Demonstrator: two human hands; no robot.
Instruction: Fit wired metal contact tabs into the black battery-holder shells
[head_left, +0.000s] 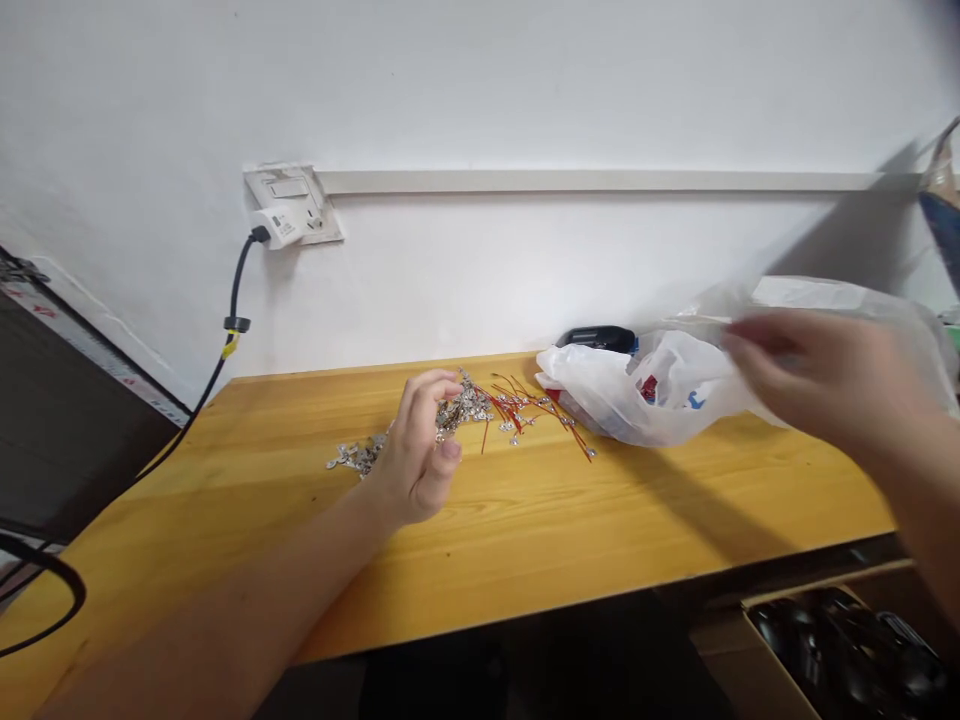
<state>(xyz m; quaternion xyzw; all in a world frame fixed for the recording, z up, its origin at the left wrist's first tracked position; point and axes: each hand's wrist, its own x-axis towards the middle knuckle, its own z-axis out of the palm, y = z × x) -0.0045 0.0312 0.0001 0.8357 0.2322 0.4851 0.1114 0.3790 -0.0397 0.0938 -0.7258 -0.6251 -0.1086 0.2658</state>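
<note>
My left hand (420,450) is raised just over the wooden table, fingers curved and thumb apart, with nothing visible in it. Behind and beside it lies a heap of small silver metal pieces (469,402). Thin red wires (517,405), some with silver pieces near their ends, are scattered to the right of the heap. My right hand (825,370) is smeared by motion in front of a white translucent plastic bag (675,425). Its fingertips are close to the bag's upper part; whether they grip the plastic is unclear.
A black object (600,338) sits behind the bag against the wall. At left, a black cable (236,285) hangs from a plug in the wall socket (289,200). Below the table's front edge (525,628), a cardboard box (757,660) holds glossy black items.
</note>
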